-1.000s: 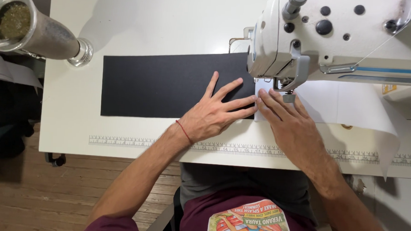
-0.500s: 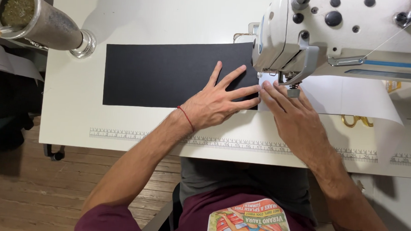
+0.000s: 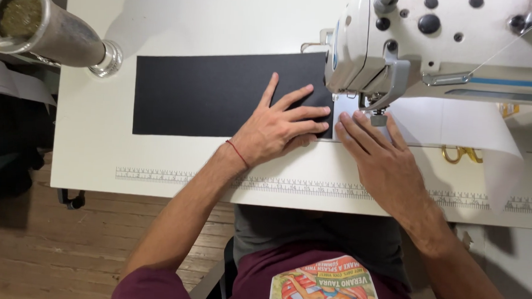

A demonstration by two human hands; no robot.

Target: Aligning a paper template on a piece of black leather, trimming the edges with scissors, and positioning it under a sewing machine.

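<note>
- Left hand [image 3: 277, 129]: flat, palm down, fingers spread wide, pressing on right end of black fabric strip [image 3: 214, 93]; nothing gripped; thin red cord round wrist.
- Right hand [image 3: 380, 161]: flat, palm down, fingers extended and fairly close together, tips just beside the presser foot [image 3: 376, 117]; resting on white sheet [image 3: 452, 125]; nothing gripped.
- Black fabric strip: long rectangle, lying flat on white table [image 3: 188, 20], long side running left to right; right end reaching under the head of the sewing machine [image 3: 438, 43], meeting the white sheet there.
- White sheet: spread to the right of the needle area, far edge drooping over table front.
- Sewing machine: white, industrial type, upper right, head over the join between strip and sheet.
- Printed ruler strip [image 3: 175, 176]: along front edge of table, near both wrists.
- Metal lamp shade [image 3: 38, 23]: upper left, off the fabric.
- Gold-handled scissors [image 3: 457, 154]: partly hidden under white sheet, right of right hand.
- Wooden floor [image 3: 46, 247]: below table, left.
</note>
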